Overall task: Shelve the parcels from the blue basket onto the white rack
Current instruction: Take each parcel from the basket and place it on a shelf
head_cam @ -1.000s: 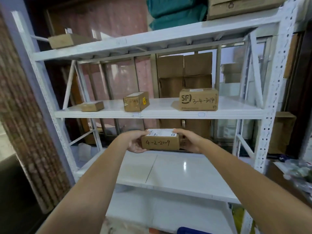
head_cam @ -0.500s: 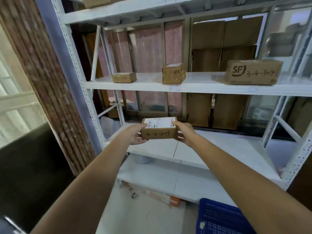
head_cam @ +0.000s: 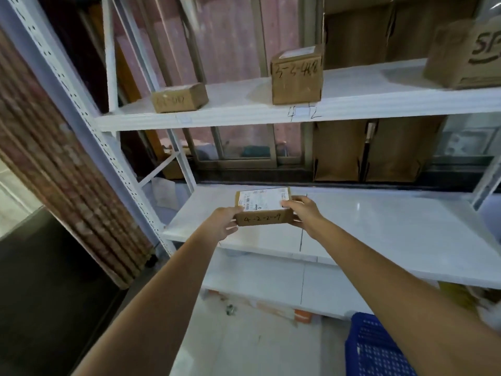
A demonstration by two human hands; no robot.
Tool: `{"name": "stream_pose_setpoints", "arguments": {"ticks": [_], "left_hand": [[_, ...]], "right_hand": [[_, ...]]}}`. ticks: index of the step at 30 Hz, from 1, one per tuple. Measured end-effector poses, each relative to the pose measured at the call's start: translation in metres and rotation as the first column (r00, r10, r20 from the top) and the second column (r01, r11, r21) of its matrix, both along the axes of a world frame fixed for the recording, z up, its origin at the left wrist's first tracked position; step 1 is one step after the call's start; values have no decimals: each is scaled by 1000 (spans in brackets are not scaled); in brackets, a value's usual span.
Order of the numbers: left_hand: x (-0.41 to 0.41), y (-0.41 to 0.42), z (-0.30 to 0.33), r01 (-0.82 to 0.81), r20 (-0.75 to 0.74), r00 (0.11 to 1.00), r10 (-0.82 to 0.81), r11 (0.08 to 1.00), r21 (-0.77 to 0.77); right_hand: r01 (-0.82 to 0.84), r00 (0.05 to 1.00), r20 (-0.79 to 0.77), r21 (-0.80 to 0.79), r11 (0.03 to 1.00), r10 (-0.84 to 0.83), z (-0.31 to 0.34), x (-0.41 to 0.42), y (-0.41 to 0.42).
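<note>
Storeroom: white steel rack (head_cam: 189,120) stood against brick wall.
Parcel: small brown cardboard box (head_cam: 264,208) hovered over lower shelf's front-left corner, handwritten code facing out, likely for reading.
Left hand (head_cam: 225,223): clasped box's left end.
Right hand (head_cam: 303,213): clasped right end.
Blue plastic basket (head_cam: 376,348): on floor, bottom right.

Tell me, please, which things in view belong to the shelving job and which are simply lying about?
Part of the job:
- small parcel, held by left hand and right hand
- white rack
- blue basket
- three parcels already on the shelf above, e.g.

Just lying about:
- flattened cartons behind the rack
- curtain
- orange item on the floor
</note>
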State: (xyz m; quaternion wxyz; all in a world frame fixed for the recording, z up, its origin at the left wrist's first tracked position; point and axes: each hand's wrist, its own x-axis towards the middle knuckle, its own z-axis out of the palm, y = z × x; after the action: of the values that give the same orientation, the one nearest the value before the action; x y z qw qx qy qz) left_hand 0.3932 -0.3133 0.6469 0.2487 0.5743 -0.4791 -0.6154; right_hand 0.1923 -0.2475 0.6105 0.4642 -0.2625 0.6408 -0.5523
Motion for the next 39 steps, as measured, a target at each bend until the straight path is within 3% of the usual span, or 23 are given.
{"name": "stream_pose_setpoints", "arguments": {"ticks": [13,20,24,28,39], "left_hand": [[29,-162,-88,-34,23,999,32,992,118],[73,-247,-146,97,61,992,-107,984,146],[96,-290,-189,189,148,969,-197,980,62],[113,-315,-230,198,203,960,-193,980,-4],[125,-342,-307,192,246,950,-193,981,28]], "right_hand": [[-2,999,-32,168,986,7,-82,34,-148],[83,995,-80,253,964,-65,-143,89,-207],[156,987,-85,308,938,-137,-181,124,-239],[195,980,-113,336,921,-166,-209,155,-261],[172,964,-252,363,916,-81,-248,173,-286]]}}
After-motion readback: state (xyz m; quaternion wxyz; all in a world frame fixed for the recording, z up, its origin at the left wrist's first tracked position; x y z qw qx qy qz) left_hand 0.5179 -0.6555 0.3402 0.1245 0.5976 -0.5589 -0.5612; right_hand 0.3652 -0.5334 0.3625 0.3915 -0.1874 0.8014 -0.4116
